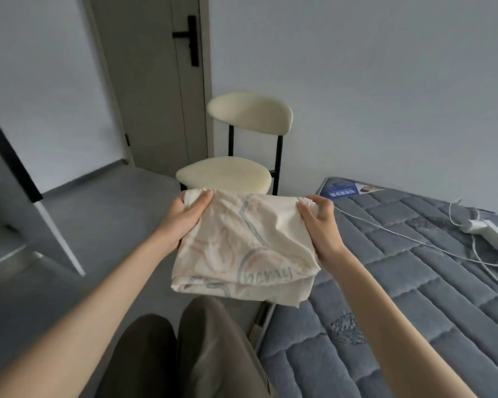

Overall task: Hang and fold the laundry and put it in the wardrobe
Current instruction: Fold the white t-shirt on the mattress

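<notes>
Cloth: folded, cream with pink and blue lines. Held up in the air in the middle, between both hands. In front of the chair, just left of the mattress. Lower fold hangs above the knees.
Left hand: grips the top left corner of the cloth. Thumb on the near side, fingers curled round the far side.
Right hand: grips the top right corner of the cloth. Thumb on the near side, cloth bunched up under it.
Chair: cream seat and cream back on thin black legs. Far behind the cloth, close to the wall and just right of the door.
Door: grey, closed, at the far left.
Door handle: black, high on the door.
Mattress: grey-blue and quilted, on the right, from near to far.
Label: blue and white, on the far corner of the mattress.
Cable: white and thin, lying across the mattress toward the right edge.
White block: on the mattress at the far right, touching the cable.
Legs: in dark trousers, near, under the cloth.
Floor: grey, on the left.
White slanted leg: on the left, blurred. Cannot tell what it belongs to.
</notes>
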